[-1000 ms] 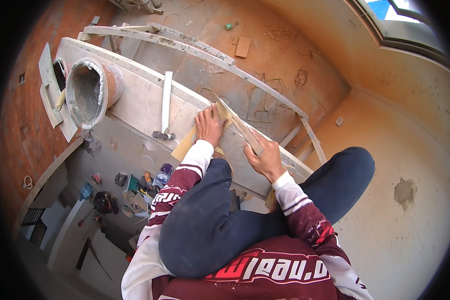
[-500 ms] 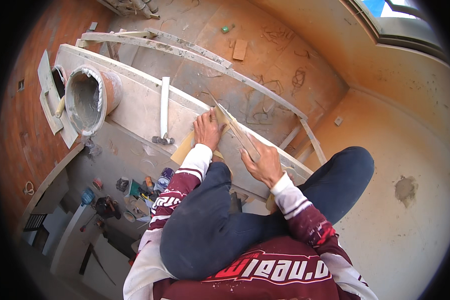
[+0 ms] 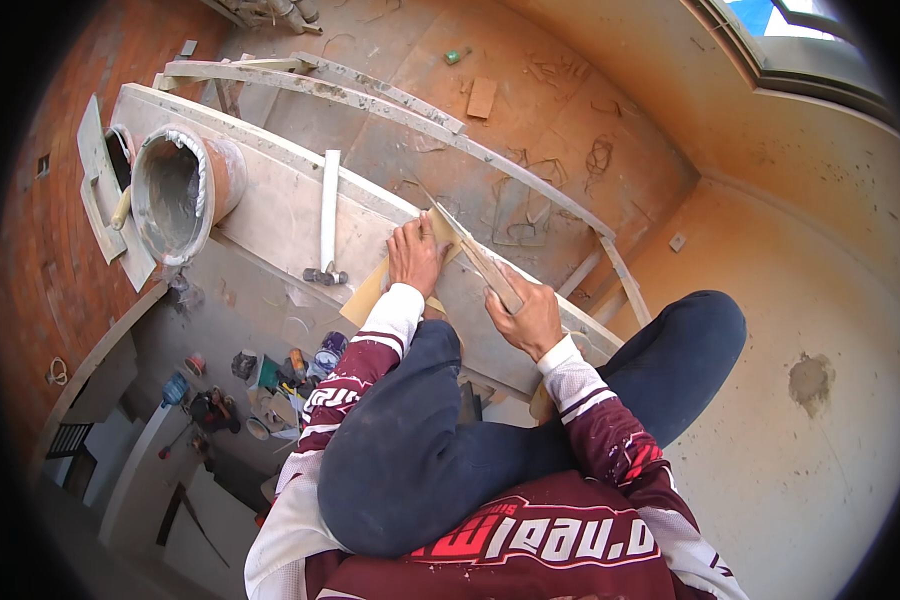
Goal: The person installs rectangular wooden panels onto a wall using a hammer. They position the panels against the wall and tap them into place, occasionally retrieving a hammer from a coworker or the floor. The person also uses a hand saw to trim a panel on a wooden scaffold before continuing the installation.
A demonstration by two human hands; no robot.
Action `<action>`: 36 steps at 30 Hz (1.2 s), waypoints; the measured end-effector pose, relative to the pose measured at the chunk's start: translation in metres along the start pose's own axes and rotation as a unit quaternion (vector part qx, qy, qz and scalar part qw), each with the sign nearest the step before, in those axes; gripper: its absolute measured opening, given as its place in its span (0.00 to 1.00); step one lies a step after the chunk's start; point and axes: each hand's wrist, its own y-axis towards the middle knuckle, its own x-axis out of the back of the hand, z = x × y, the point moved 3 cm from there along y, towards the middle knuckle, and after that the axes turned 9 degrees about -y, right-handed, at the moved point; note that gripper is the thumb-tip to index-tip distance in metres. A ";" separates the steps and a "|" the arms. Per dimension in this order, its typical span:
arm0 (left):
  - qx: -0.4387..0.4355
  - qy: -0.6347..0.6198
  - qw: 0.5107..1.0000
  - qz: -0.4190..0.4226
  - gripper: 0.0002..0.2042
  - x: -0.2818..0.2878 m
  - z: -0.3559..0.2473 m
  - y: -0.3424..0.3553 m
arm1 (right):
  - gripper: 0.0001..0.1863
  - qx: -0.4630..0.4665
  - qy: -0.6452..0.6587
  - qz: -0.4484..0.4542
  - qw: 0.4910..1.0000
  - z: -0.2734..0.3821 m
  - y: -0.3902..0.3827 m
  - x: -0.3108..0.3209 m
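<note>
Nudged forward: one tool (image 3: pixel 488 266) — right grip (image 3: pixel 532 322) closed round it, left grip (image 3: pixel 416 256) spread on one yellow sheet (image 3: pixel 367 296).

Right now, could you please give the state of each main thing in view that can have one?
Bare left hand: on the flat yellow board
Yellow board: partly covered
Bare right hand: closed around the long, narrow brown tool
Tool: slanted, gripped
White-handled metal hammer: lying down, unheld
Round brownish bucket: open-topped, grey-coated inside
</note>
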 end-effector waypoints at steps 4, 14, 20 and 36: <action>-0.007 -0.004 1.000 -0.015 0.38 -0.003 0.007 0.003 | 0.25 0.008 0.012 -0.022 1.000 0.004 -0.013 0.017; 0.007 -0.010 1.000 -0.001 0.39 -0.002 0.004 0.000 | 0.26 0.024 0.058 -0.073 0.995 -0.006 -0.033 0.018; 0.010 -0.016 1.000 -0.002 0.38 -0.001 0.001 0.003 | 0.26 -0.023 0.031 -0.015 0.999 -0.011 0.004 -0.001; 0.015 -0.004 1.000 0.015 0.38 0.003 -0.002 0.005 | 0.25 -0.017 0.016 -0.017 1.000 -0.006 -0.009 0.000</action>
